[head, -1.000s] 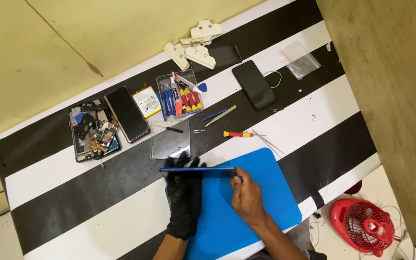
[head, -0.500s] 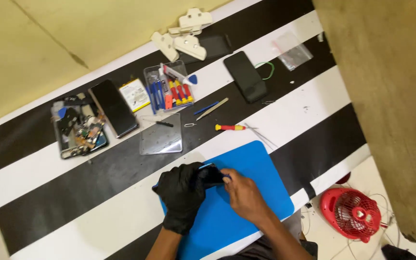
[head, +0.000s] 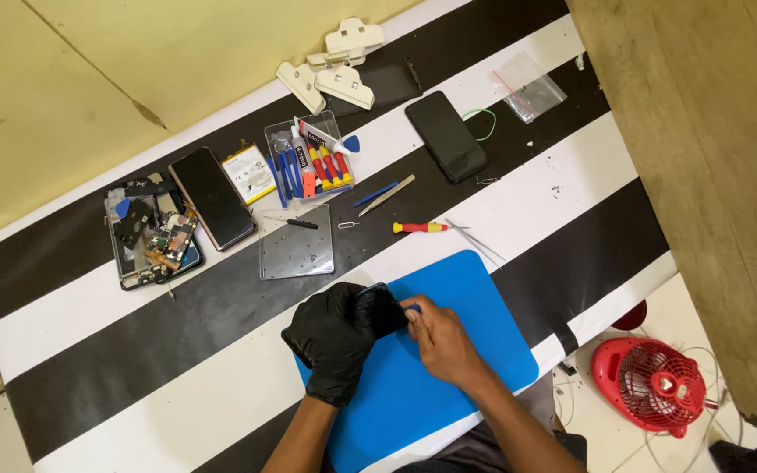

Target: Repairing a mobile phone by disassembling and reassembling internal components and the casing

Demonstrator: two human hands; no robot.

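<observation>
My left hand (head: 335, 337), in a black glove, grips a dark phone body (head: 381, 308) over the blue work mat (head: 475, 298). My bare right hand (head: 442, 340) holds the phone's right end, with a small blue pick-like piece (head: 413, 307) showing at its fingertips. Both hands meet near the mat's upper left part. Most of the phone is covered by the glove.
On the black-and-white striped table (head: 133, 342) lie a clear tray (head: 297, 254), a red-handled screwdriver (head: 420, 228), tweezers (head: 475, 241), a tool box (head: 313, 162), two dark phones (head: 445, 136) (head: 214, 198), a parts tray (head: 146, 235), white clamps (head: 339, 66). A red fan (head: 654, 385) sits on the floor.
The phone was held edge-on and stretched flat between both hands; now the hands have closed together around it. The view has shifted slightly.
</observation>
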